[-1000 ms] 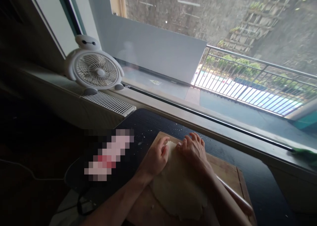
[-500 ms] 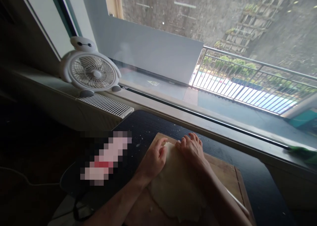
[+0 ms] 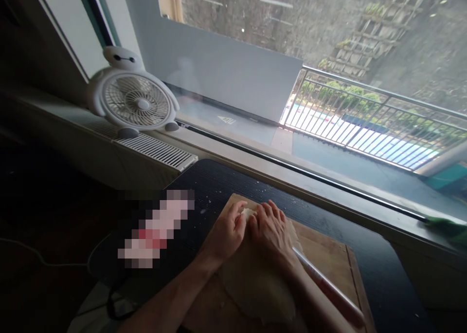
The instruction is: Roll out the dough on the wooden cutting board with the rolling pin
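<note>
A thin, pale sheet of rolled dough (image 3: pixel 255 279) lies on a wooden board (image 3: pixel 324 248). My left hand (image 3: pixel 229 228) is at the dough's far left edge, its fingers loosely curved and the thumb apart from them. Flat on the far part of the sheet rests my right hand (image 3: pixel 270 226), fingers stretched out and palm down. The two hands are close together, and the forearms cover part of the dough. Beside my right forearm a rolling pin (image 3: pixel 328 286) lies slantwise on the board, partly hidden by the arm.
The board stands on a dark table (image 3: pixel 386 274) with small white crumbs. A pixelated pink item (image 3: pixel 160 226) is on the table's left side. A white fan (image 3: pixel 140 101) stands by the window over a radiator (image 3: pixel 160 153). A pale cable (image 3: pixel 51 264) runs at the left.
My right hand has moved left and a little nearer across the dough, closer to my left hand. More of the rolling pin shows now. My left hand has stayed nearly still.
</note>
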### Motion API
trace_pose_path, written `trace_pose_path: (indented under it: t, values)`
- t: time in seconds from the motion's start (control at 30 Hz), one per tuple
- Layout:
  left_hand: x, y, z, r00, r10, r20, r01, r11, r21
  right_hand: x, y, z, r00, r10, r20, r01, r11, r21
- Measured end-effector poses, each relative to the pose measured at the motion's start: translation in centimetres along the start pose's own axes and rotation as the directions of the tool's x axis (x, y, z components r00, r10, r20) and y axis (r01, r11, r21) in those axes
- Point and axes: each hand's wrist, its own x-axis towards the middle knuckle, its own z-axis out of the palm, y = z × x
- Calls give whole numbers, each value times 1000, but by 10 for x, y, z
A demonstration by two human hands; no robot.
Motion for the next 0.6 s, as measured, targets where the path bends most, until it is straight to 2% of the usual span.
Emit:
trace_pose_path:
  t: [0.07,0.23,0.3,0.37,0.43,0.53,0.6]
  values:
    - [-1,1,0,1000,11,1,-11,999,32,2,0,-2,1000,11,6,-11,1000,-12]
    - [-1,-2,0,998,30,-52,-18,978,208,23,17,-10,976,185,113,-182,983,-38]
    - [0,-6,0,995,65,-70,-45,967,252,19,14,-9,979,135,153,-141,990,29]
    - [2,-9,0,993,92,-79,-68,962,264,13,7,-7,992,30,119,-39,997,72]
    - [4,-11,0,992,88,-87,-62,963,261,12,5,-6,998,-5,67,3,999,37]
    - [5,-10,0,994,60,-87,-38,971,236,20,9,-7,984,137,116,-134,990,-33]
    - [5,-10,-1,995,54,-88,-34,976,217,22,10,-6,976,166,141,-164,986,-24]
